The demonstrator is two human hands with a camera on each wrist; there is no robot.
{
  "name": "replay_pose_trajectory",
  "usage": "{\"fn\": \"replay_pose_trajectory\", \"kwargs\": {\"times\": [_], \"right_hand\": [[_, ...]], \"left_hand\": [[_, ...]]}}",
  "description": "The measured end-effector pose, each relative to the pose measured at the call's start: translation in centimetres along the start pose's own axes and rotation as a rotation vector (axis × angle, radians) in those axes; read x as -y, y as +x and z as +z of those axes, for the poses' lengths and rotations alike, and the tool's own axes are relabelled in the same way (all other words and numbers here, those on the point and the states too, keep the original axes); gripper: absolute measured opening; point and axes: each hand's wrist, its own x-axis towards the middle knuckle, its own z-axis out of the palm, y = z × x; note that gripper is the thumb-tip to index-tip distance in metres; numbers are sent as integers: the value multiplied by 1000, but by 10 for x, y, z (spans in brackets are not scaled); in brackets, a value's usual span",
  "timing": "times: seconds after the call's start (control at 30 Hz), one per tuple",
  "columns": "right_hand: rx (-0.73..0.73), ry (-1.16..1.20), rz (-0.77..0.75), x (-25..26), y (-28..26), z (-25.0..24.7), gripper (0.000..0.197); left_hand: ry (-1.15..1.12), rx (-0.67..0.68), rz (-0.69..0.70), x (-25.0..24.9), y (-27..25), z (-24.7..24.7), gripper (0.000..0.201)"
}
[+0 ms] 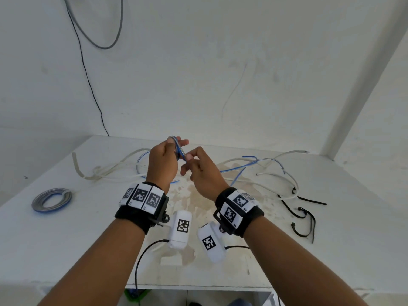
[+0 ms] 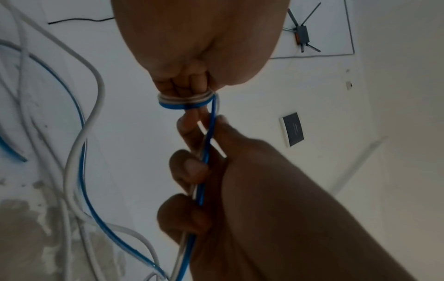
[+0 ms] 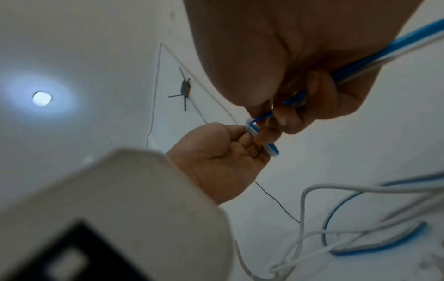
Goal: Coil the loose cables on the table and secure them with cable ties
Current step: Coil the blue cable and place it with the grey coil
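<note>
1. Two white camera packs (image 1: 180, 233) with black square markers hang under the wrists nearest the viewer, each trailing a thin black lead over the front edge of the white table (image 1: 66, 250).
2. One finished coil (image 1: 52, 199) of blue-and-white cable lies flat on the table's left side, well apart from both hands.
3. Black cable ties (image 1: 303, 214) lie scattered on the right of the table, some curved into hooks, near the end of the loose cables.
4. Loose white and blue cables (image 1: 260, 166) sprawl in a tangle across the middle and back of the table, behind and beneath the raised hands; the hands hide part of the tangle in the head view.
5. The left hand (image 1: 162, 164) is held above the table with its fingers (image 2: 190, 89) curled together, and a small coil of blue-and-white cable (image 2: 186, 100) is wound round them.
6. The right hand (image 1: 199, 171), just beside the left, has its fingers (image 2: 190, 169) curled round the free length of that same cable (image 2: 204, 171), which runs from the small coil through its grip and down toward the tangle.
7. On the wall behind, a thin black wire (image 1: 88, 80) and a grey loop (image 1: 103, 40) hang down.
</note>
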Motion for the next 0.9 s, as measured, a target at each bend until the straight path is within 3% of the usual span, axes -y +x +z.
{"fn": "replay_pose_trajectory", "kwargs": {"times": [0.33,0.57,0.73,0.9], "right_hand": [[81,341,299,8,-2,-11,29],[-14,386,290,1,-4,-8,21],[28,507,336,-3,-5,0,44],[5,431,315,-3,-3,4,29]], "left_hand": [[-57,43,68,4,-6,-3,36],[-16,18,107,8,-4,-4,37],[-8,14,129,-2,-5,-5,34],[-134,29,48,-6,-9,-5,32]]}}
